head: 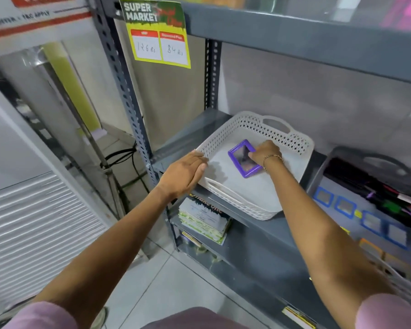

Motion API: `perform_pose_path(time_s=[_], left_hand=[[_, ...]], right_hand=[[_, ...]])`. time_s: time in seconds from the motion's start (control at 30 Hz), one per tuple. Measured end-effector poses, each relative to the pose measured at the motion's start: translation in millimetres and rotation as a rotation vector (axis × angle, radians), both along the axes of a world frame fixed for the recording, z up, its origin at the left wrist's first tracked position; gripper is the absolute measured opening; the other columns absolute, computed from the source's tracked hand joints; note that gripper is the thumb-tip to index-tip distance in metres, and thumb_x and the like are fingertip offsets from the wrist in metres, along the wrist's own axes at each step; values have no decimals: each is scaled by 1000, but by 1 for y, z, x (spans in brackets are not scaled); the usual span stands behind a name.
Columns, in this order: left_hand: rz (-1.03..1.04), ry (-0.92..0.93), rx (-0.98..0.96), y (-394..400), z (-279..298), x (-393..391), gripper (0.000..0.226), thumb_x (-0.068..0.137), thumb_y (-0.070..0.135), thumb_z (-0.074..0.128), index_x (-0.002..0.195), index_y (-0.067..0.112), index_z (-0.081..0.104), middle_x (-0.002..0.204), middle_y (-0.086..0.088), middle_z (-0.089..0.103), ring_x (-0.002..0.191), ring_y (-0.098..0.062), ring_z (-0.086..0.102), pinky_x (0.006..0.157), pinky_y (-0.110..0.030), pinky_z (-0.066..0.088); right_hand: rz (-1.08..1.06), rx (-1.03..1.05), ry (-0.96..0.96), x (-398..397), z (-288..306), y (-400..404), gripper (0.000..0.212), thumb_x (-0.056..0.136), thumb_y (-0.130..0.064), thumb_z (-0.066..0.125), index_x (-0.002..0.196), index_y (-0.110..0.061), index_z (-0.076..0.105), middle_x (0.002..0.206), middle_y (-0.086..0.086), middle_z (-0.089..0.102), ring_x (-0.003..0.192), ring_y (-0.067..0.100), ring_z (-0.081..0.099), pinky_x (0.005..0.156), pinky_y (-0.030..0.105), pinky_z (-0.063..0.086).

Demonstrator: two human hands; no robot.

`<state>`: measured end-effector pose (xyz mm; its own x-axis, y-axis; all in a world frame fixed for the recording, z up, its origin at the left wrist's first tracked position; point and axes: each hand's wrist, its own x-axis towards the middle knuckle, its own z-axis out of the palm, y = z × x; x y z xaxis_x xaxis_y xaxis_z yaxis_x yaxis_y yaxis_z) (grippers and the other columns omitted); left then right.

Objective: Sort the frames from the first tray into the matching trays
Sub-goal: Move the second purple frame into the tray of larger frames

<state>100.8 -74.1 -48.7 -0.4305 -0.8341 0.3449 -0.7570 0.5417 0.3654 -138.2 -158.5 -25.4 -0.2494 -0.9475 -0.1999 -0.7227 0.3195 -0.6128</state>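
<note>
Price sign (155, 33) on shelf post, booklets (203, 219) on lower shelf; left hand (184, 174) grips white tray (252, 200) near-left rim, right hand (265, 153) pinches purple frame (244, 158) inside it; grey tray (342, 160) of blue frames (347, 206) just right

Purple frame (245, 158) flat in white perforated tray (247, 193); blue frames (347, 206) in grey tray (318, 184) alongside.

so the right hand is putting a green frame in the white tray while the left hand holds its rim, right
Not quite: the frame is purple, not green, as the head view shows. The rest holds: the right hand sets it in the white tray while the left hand holds its rim.
</note>
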Motion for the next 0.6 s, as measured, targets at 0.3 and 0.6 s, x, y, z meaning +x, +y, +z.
perform_pose_path(time_s=[0.3, 0.6], left_hand=[[-77, 108, -76, 30, 32, -100, 40, 99, 21, 30, 109, 2, 64, 113, -14, 68, 122, -27, 53, 112, -29, 26], [-402, 9, -106, 100, 20, -231, 33, 97, 18, 36, 110, 1, 60, 113, -16, 66, 116, -27, 56, 111, -26, 21]], right_hand=[[-207, -304, -404, -91, 55, 90, 7, 74, -3, 70, 80, -5, 72, 63, 1, 60, 59, 13, 52, 69, 33, 47], [-516, -533, -475, -254, 89, 245, 13, 81, -10, 70, 93, -9, 64, 53, -12, 65, 36, -9, 54, 43, 6, 48]])
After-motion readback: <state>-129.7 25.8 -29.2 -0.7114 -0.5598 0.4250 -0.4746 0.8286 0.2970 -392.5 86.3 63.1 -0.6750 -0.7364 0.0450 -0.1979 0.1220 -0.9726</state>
